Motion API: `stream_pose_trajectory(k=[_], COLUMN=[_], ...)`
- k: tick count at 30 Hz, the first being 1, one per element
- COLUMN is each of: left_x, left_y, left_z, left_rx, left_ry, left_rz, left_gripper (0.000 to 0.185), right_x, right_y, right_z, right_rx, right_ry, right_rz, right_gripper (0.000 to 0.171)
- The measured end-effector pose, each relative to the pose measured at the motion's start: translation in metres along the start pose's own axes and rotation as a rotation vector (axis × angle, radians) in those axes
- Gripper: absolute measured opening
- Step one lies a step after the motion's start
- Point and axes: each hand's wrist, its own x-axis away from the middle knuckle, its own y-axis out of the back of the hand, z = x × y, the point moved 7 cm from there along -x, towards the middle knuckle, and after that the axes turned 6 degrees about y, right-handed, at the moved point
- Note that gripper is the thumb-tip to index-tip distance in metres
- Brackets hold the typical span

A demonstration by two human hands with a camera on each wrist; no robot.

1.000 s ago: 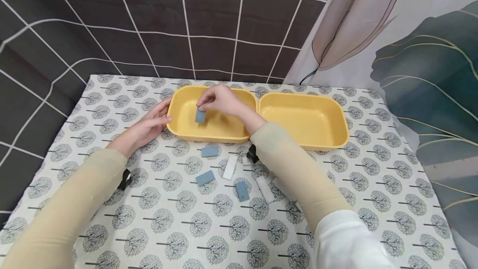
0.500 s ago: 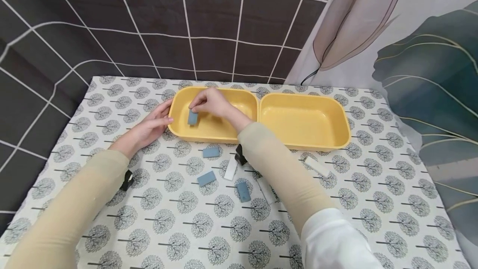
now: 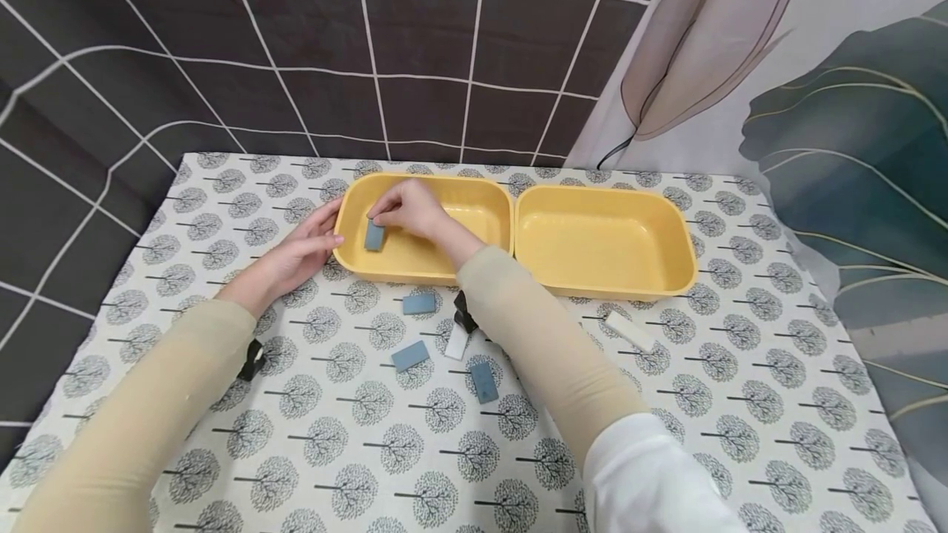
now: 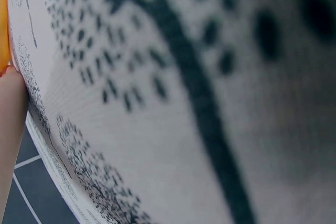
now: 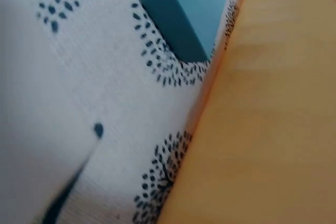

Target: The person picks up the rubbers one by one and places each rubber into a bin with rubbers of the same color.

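Observation:
My right hand (image 3: 411, 208) pinches a small blue rectangular block (image 3: 374, 236) by its upper end, inside the left yellow bin (image 3: 477, 224) near its left end. Outside that bin, my left hand (image 3: 299, 249) rests against the left wall, fingers extended and thumb tip at the rim. Part of this hand (image 4: 11, 103) also shows at the left edge of the left wrist view, beside the bin (image 4: 3, 24). The right wrist view shows another blue block (image 5: 191, 11) on the cloth, close to the bin's outer wall (image 5: 257, 114); the right hand is out of that view.
A second yellow bin (image 3: 600, 237) stands against the first on its right. In front lie blue blocks (image 3: 411, 356) and white blocks (image 3: 629, 331), partly covered by the right forearm. The tree-print cloth (image 3: 355, 442) covers the table; a dark grid curtain (image 3: 422, 39) hangs behind.
My right hand has moved left inside the left bin with the blue block, lower toward its left end. The right forearm has swung left, uncovering a white block. My left hand stays put.

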Motion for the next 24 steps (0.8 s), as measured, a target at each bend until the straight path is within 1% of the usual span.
stream_pose_trajectory(k=[8, 15, 24], left_x=[0.000, 0.000, 0.000], left_y=[0.001, 0.002, 0.001], left_z=[0.000, 0.001, 0.001], left_rx=[-0.006, -0.008, -0.009], left_ry=[0.001, 0.001, 0.000], left_rz=[-0.008, -0.009, -0.007], left_gripper=[0.086, 0.087, 0.086], right_x=[0.004, 0.002, 0.001], right_y=[-0.002, -0.007, -0.012], right_z=[0.002, -0.002, -0.004], right_rx=[0.014, -0.002, 0.038], right_ry=[-0.010, 0.014, 0.016], right_rz=[-0.022, 0.018, 0.048], right_gripper=[0.015, 0.020, 0.021])
